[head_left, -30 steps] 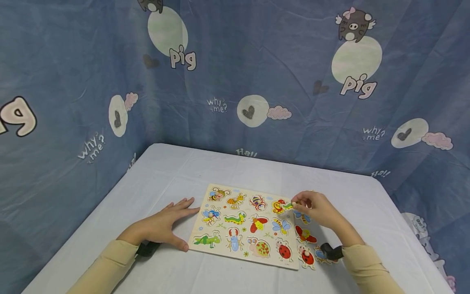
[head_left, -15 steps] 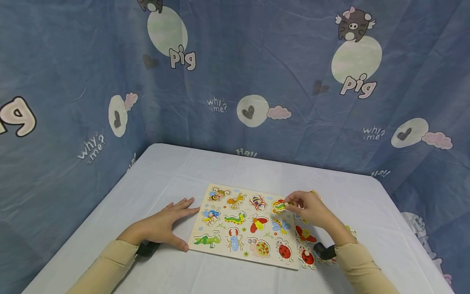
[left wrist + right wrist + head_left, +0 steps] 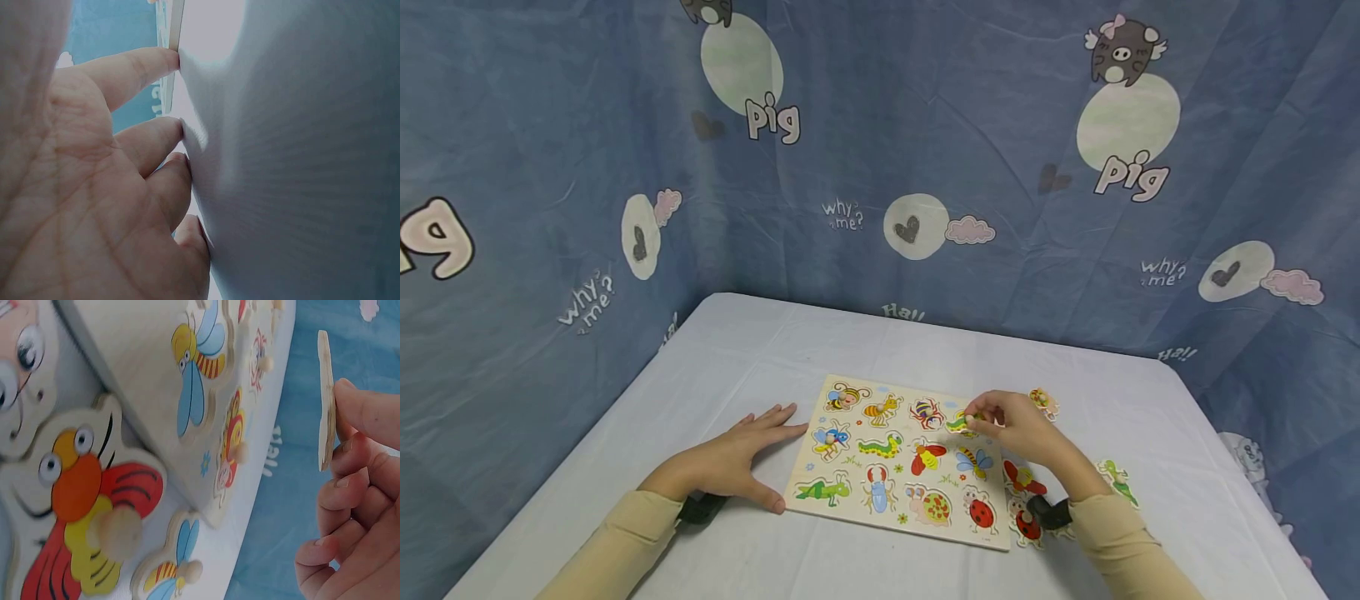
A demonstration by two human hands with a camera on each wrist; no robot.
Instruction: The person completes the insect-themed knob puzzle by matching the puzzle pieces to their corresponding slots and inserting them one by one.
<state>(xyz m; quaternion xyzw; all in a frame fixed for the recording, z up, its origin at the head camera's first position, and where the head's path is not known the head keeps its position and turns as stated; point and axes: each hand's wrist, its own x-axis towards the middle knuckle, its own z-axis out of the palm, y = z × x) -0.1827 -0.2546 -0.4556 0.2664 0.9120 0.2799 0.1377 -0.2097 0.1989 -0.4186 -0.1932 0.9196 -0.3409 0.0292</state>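
In the head view my right hand [image 3: 1018, 425] pinches a green caterpillar puzzle piece [image 3: 958, 423] by its knob, above the upper right of the wooden insect puzzle board [image 3: 955, 533]. The right wrist view shows the held piece edge-on [image 3: 327, 400], raised off the board, with the other fingers curled behind. My left hand [image 3: 730, 458] lies spread on the table at the board's left edge, index fingertip and thumb touching that side. A caterpillar picture [image 3: 880, 447] sits mid-board. The butterfly at the board's upper right is mostly hidden behind the right hand and the held piece.
Right of the board lie loose knobbed pieces: a red-winged fly [image 3: 1024, 477], a ladybug [image 3: 1025, 523] partly under the wrist camera, a green grasshopper [image 3: 1117, 482] and a snail-like piece [image 3: 1043, 402]. A white cloth [image 3: 760, 342] covers the table; a blue curtain hangs behind.
My right hand has moved left with the caterpillar piece, from the board's right edge to over the butterfly, uncovering the grasshopper and another loose piece. The left hand has not moved.
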